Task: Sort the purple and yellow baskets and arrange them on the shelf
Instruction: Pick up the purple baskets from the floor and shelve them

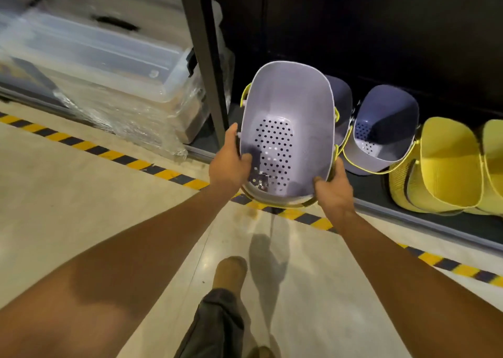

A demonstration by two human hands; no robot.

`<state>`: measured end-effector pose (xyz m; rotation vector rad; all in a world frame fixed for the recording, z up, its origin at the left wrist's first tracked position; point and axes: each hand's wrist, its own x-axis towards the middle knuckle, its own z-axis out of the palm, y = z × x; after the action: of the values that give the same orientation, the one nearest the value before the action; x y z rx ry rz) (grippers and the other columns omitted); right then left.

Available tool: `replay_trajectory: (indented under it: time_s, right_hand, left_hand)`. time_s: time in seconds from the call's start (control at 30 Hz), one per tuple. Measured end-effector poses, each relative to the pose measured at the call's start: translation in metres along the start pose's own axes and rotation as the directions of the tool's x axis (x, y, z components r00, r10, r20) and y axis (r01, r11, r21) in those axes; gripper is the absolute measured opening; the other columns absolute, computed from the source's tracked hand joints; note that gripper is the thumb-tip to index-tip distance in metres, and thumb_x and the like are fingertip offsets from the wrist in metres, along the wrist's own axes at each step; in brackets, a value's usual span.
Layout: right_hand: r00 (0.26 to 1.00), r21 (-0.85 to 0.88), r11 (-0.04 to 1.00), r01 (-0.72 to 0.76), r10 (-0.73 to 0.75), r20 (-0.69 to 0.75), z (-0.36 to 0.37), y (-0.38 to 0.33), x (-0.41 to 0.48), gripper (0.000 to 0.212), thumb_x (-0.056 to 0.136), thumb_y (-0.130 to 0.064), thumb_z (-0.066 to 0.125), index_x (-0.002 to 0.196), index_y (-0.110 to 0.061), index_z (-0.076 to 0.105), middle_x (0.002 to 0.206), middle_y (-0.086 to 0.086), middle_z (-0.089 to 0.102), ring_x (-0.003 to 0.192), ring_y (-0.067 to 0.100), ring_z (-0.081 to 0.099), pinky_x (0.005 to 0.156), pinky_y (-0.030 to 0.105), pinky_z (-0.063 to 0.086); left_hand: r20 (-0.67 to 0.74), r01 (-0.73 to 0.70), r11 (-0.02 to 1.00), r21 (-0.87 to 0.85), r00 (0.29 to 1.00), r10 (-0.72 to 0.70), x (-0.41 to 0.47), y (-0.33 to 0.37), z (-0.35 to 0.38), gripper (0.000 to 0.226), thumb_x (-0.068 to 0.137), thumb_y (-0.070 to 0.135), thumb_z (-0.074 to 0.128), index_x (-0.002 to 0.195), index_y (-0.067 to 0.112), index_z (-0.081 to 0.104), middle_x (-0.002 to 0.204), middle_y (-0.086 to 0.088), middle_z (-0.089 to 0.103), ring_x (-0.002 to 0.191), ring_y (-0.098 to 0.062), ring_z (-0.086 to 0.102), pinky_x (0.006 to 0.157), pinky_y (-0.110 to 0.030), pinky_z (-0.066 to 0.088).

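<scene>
1. Held purple basket (285,129): tipped so its open mouth faces the camera, showing the perforated floor. It is off the ground, in front of the low shelf (366,186), just right of the black upright post (206,58).
2. Left hand (230,164): grips the basket's left rim, thumb curled inside the wall.
3. Right hand (333,188): grips the lower right rim, thumb over the edge and fingers behind it.
4. Second purple basket (341,99): on the shelf, largely hidden behind the held one.
5. Third purple basket (386,123): on the shelf to the right, tilted mouth-forward, yellow handle hanging down.
6. Yellow basket (446,164): just beside the third purple one. Another yellow basket at the frame edge (494,153) is cut off.
7. Clear storage box (109,58): left of the post, wrapped in film.
8. Striped hazard tape (109,153): runs along the floor before the shelf.
</scene>
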<state>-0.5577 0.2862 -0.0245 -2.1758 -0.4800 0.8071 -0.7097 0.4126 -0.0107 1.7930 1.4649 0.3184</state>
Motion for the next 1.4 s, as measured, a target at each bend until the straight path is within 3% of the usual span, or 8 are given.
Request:
replay_trajectory:
  time_s: [0.1, 0.23, 0.43, 0.6, 0.87, 1.0, 1.17, 1.4]
  right_hand:
    - [0.996, 0.084, 0.996, 0.044, -0.037, -0.078, 0.006, -0.026, 0.039, 0.048, 0.087, -0.008, 0.046, 0.132, -0.022, 0.046, 0.108, 0.004, 0.065, 0.089, 0.026, 0.059, 0.078, 0.034, 0.048]
    - [0.983, 0.048, 0.995, 0.087, -0.077, -0.165, 0.012, -0.055, 0.087, 0.036, 0.089, -0.009, 0.045, 0.124, -0.015, 0.051, 0.100, 0.001, 0.059, 0.087, 0.025, 0.055, 0.075, 0.033, 0.045]
    - [0.976, 0.161, 0.984, 0.076, -0.040, -0.216, 0.042, -0.059, 0.134, 0.047, 0.083, -0.022, 0.047, 0.129, -0.021, 0.048, 0.100, 0.008, 0.066, 0.090, 0.036, 0.063, 0.081, 0.051, 0.055]
    - [0.961, 0.203, 0.969, 0.140, -0.084, -0.262, 0.059, -0.065, 0.171, 0.008, 0.084, -0.022, 0.049, 0.089, -0.019, 0.044, 0.075, 0.001, 0.048, 0.075, 0.029, 0.048, 0.074, 0.044, 0.052]
    - [0.957, 0.197, 0.949, 0.246, -0.206, -0.203, 0.104, -0.065, 0.213, 0.007, 0.084, -0.022, 0.052, 0.086, -0.015, 0.049, 0.071, -0.001, 0.047, 0.074, 0.026, 0.049, 0.071, 0.046, 0.051]
    - [0.964, 0.096, 0.973, 0.212, -0.192, -0.184, 0.121, -0.053, 0.235, 0.014, 0.086, -0.024, 0.052, 0.089, -0.010, 0.051, 0.095, 0.011, 0.058, 0.081, 0.029, 0.047, 0.068, 0.033, 0.036]
    - [0.971, -0.010, 0.986, 0.165, -0.164, -0.172, 0.146, -0.040, 0.255, 0.023, 0.084, -0.029, 0.054, 0.081, -0.006, 0.048, 0.112, 0.019, 0.057, 0.081, 0.034, 0.053, 0.069, 0.039, 0.048]
    - [0.967, -0.213, 0.965, 0.154, -0.192, -0.170, 0.178, -0.020, 0.273, 0.017, 0.084, -0.022, 0.053, 0.081, -0.006, 0.050, 0.112, 0.020, 0.058, 0.078, 0.030, 0.048, 0.065, 0.033, 0.037]
  left_hand:
    - [-0.025, -0.011, 0.986, -0.169, 1.000, 0.007, 0.031, 0.019, -0.001, 0.073, 0.093, 0.014, 0.048, 0.154, 0.023, 0.010, 0.117, -0.009, 0.059, 0.101, -0.028, 0.057, 0.084, -0.036, 0.045]
    - [0.046, -0.058, 0.937, -0.346, 0.996, 0.079, 0.066, 0.032, 0.008, 0.079, 0.089, 0.003, 0.054, 0.153, 0.024, 0.012, 0.148, -0.003, 0.039, 0.127, -0.021, 0.045, 0.100, -0.032, 0.040]
    - [-0.054, -0.116, 0.959, -0.260, 0.993, 0.106, 0.128, 0.049, 0.021, 0.088, 0.079, 0.001, 0.055, 0.153, 0.025, 0.014, 0.150, -0.006, 0.033, 0.136, -0.028, 0.031, 0.112, -0.043, 0.034]
    - [-0.118, -0.161, 0.969, -0.185, 0.983, 0.141, 0.171, 0.050, 0.035, 0.078, 0.083, 0.008, 0.047, 0.152, 0.026, 0.015, 0.152, -0.004, 0.029, 0.138, -0.031, 0.018, 0.111, -0.039, 0.027]
    - [-0.241, -0.004, 0.977, -0.215, 0.969, -0.049, 0.230, 0.021, 0.054, 0.072, 0.086, 0.009, 0.048, 0.150, 0.032, 0.023, 0.147, -0.003, 0.038, 0.135, -0.033, 0.029, 0.106, -0.039, 0.033]
    - [-0.252, 0.063, 0.959, -0.277, 0.958, -0.135, 0.250, 0.003, 0.074, 0.061, 0.088, 0.014, 0.050, 0.145, 0.030, 0.035, 0.142, -0.006, 0.047, 0.131, -0.034, 0.039, 0.108, -0.044, 0.035]
    - [-0.259, 0.039, 0.962, -0.271, 0.960, -0.112, 0.277, -0.018, 0.087, 0.052, 0.088, 0.008, 0.054, 0.137, 0.020, 0.047, 0.134, -0.011, 0.055, 0.126, -0.032, 0.049, 0.105, -0.037, 0.039]
    - [-0.260, 0.031, 0.983, -0.181, 0.963, -0.079, 0.296, -0.043, 0.102, 0.042, 0.094, 0.002, 0.046, 0.135, 0.007, 0.046, 0.135, -0.017, 0.051, 0.125, -0.030, 0.048, 0.098, -0.030, 0.037]
